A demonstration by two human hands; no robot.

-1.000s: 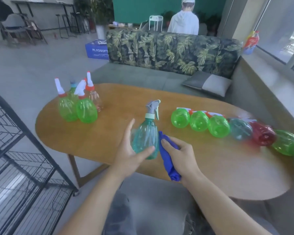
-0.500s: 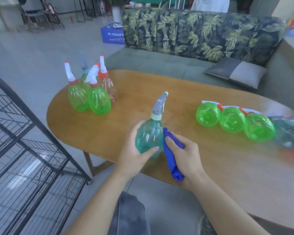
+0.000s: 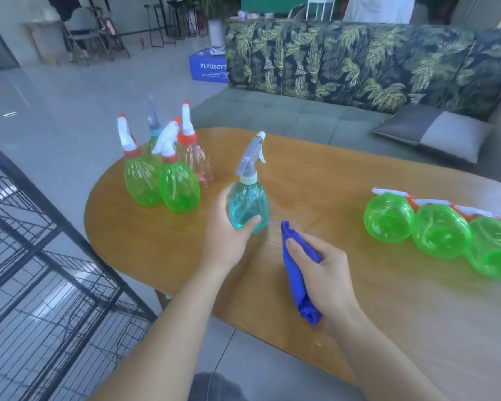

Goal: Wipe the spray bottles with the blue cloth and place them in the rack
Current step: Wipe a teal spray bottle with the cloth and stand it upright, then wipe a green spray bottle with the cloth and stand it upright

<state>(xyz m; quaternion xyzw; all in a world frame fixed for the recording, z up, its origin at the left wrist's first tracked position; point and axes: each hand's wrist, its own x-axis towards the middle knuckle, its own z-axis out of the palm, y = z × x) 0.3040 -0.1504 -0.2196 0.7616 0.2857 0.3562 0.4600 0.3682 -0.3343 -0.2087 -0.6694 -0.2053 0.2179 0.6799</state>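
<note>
My left hand [image 3: 227,235] grips a teal spray bottle [image 3: 248,205] with a grey trigger head, upright over the wooden table [image 3: 359,299]. My right hand [image 3: 323,273] holds the rolled blue cloth [image 3: 297,280] just right of the bottle, a small gap between them. Several upright bottles [image 3: 162,178], green and pink with white and orange heads, stand at the table's far left. Three green bottles [image 3: 440,230] lie on their sides in a row at the right. The black wire rack [image 3: 49,256] stands left of the table.
A leaf-patterned sofa [image 3: 359,68] with a grey cushion [image 3: 431,131] runs behind the table. A blue box [image 3: 207,68] sits on the floor beyond. My knee [image 3: 214,386] shows below the table's near edge.
My left hand has carried the teal bottle leftward, away from the cloth. My right hand with the cloth has come off the bottle. The view has swung left and down.
</note>
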